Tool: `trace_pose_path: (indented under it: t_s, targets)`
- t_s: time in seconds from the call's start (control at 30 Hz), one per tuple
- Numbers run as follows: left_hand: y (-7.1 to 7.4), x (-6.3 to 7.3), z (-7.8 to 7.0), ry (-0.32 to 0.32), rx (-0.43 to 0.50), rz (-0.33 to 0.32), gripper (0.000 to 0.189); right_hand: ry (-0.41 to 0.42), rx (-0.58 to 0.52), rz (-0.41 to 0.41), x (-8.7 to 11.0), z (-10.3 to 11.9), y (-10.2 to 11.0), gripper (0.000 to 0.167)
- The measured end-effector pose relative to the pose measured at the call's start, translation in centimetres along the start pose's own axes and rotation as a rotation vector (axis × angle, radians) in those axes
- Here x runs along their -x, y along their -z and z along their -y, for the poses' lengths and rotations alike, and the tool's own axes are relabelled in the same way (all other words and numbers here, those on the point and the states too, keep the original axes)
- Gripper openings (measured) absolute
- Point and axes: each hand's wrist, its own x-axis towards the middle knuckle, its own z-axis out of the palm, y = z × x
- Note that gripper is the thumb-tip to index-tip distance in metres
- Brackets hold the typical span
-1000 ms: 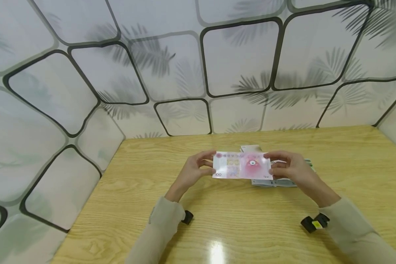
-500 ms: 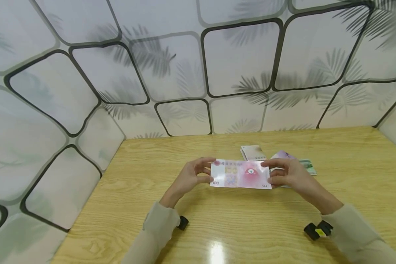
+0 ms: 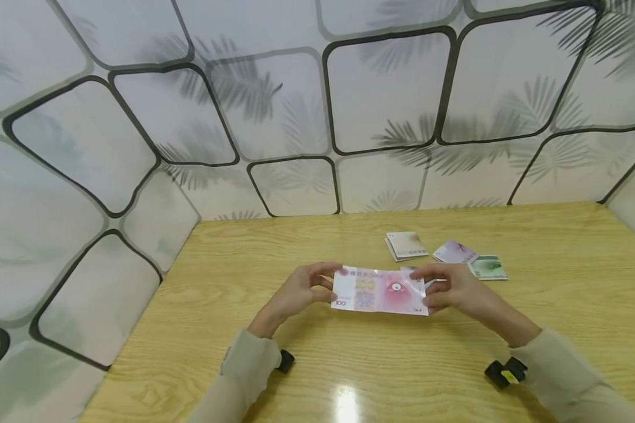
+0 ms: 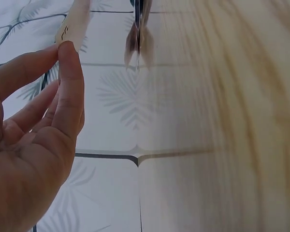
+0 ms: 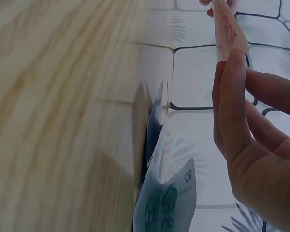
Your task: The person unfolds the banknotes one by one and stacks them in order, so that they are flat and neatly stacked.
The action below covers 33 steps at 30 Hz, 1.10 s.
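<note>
A pink banknote (image 3: pixel 373 291) marked 100 is stretched out flat between my hands in the head view, tilted towards me above the table. My left hand (image 3: pixel 296 291) pinches its left end between thumb and fingers, as the left wrist view shows, with the note's end (image 4: pixel 73 29) above the fingertips. At the other end, my right hand (image 3: pixel 457 288) pinches the note the same way. Behind the right hand lie a purple banknote (image 3: pixel 455 252) and a green one (image 3: pixel 490 267), which reads 50 in the right wrist view. Another note is mostly hidden behind the pink one.
A folded brownish banknote (image 3: pixel 406 245) lies further back on the wooden table (image 3: pixel 233 329). Patterned wall panels (image 3: pixel 386 100) rise behind the table and on its left. Small black devices (image 3: pixel 505 373) sit at both wrists.
Both hands have brought the pink banknote lower in the view, towards me and slightly left. The purple, green and brownish notes behind it have come into fuller view.
</note>
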Motion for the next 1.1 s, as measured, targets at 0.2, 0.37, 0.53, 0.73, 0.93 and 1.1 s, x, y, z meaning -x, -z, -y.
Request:
trace_pose_path:
  t_s: [0.2, 0.37, 0.53, 0.73, 0.93, 1.1]
  targets:
    - [0.5, 0.5, 0.0, 0.043, 0.003, 0.030, 0.057, 0.010, 0.010, 0.042, -0.7, -0.4, -0.8, 0.048]
    - [0.7, 0.8, 0.5, 0.070, 0.002, 0.035, 0.057, -0.006, -0.015, 0.084, -1.1, -0.7, -1.5, 0.048]
    - [1.2, 1.3, 0.8, 0.094, 0.004, 0.034, 0.057, -0.021, -0.006, 0.119, -1.4, -0.7, -2.1, 0.046]
    - [1.7, 1.6, 1.2, 0.122, -0.014, 0.032, 0.059, -0.059, -0.020, 0.141, -1.6, -0.7, -2.6, 0.043]
    - [2.1, 1.9, 1.4, 0.128, -0.036, 0.041, 0.060, -0.086, -0.026, 0.179, -1.8, -0.5, -2.9, 0.046]
    - [2.4, 2.1, 1.1, 0.125, -0.085, 0.029, 0.057, -0.064, -0.010, 0.192, -2.0, -0.4, -3.0, 0.045]
